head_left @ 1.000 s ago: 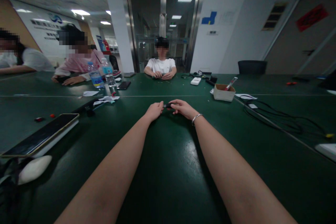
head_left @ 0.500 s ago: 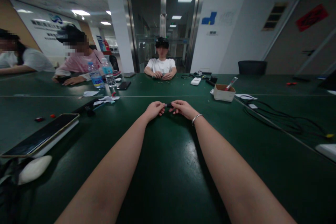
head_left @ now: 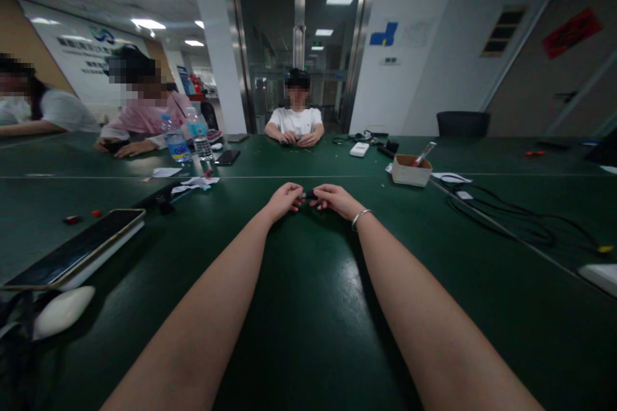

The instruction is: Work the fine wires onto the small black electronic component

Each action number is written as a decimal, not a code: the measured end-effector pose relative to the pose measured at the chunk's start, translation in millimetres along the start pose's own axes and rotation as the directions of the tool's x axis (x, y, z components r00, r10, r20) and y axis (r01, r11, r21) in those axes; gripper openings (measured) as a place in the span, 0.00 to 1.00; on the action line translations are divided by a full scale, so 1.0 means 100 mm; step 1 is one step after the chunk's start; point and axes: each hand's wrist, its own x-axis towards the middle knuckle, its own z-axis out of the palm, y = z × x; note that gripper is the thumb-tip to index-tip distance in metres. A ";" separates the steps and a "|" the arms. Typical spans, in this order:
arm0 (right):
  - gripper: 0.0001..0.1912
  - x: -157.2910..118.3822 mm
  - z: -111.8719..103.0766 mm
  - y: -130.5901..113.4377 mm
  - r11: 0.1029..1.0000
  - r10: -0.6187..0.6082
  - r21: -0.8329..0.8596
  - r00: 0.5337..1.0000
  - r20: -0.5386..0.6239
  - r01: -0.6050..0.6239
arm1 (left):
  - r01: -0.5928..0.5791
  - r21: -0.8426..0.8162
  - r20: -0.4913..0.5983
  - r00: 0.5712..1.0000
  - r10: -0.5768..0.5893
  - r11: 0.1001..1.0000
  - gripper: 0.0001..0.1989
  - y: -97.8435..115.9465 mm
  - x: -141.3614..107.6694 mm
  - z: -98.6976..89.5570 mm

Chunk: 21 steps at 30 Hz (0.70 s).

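Both hands meet above the dark green table (head_left: 308, 282), near the middle of the view. A small black object (head_left: 309, 194) with a greyish left end lies between them. My left hand (head_left: 285, 200) pinches its left end between thumb and fingers. On the other side my right hand (head_left: 337, 200), with a silver bangle at the wrist, has thumb and forefinger closed on the black end. The object is too small to name, and my fingers partly cover it.
A phone (head_left: 80, 247) on a white box and a white rounded object (head_left: 65, 313) lie left. Papers (head_left: 195, 184) and bottles (head_left: 176, 138) stand beyond. At right are an open box (head_left: 412, 171) and black cables (head_left: 511, 212). A person (head_left: 295, 122) sits opposite; others sit left.
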 end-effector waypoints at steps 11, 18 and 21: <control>0.03 -0.03 0.04 -0.04 0.999 0.013 0.029 1.000 -0.012 -0.012 | -0.060 0.064 0.043 0.997 0.057 0.996 0.12 -0.06 0.04 -0.02; 0.04 -0.03 0.02 -0.02 1.000 -0.010 0.023 1.000 0.004 0.010 | -0.075 0.056 0.056 0.996 0.072 0.996 0.13 -0.06 0.03 -0.03; 0.05 -0.02 0.01 -0.02 1.000 -0.013 0.004 1.000 0.008 0.013 | -0.055 0.053 0.046 0.998 0.052 0.997 0.12 -0.04 0.02 -0.03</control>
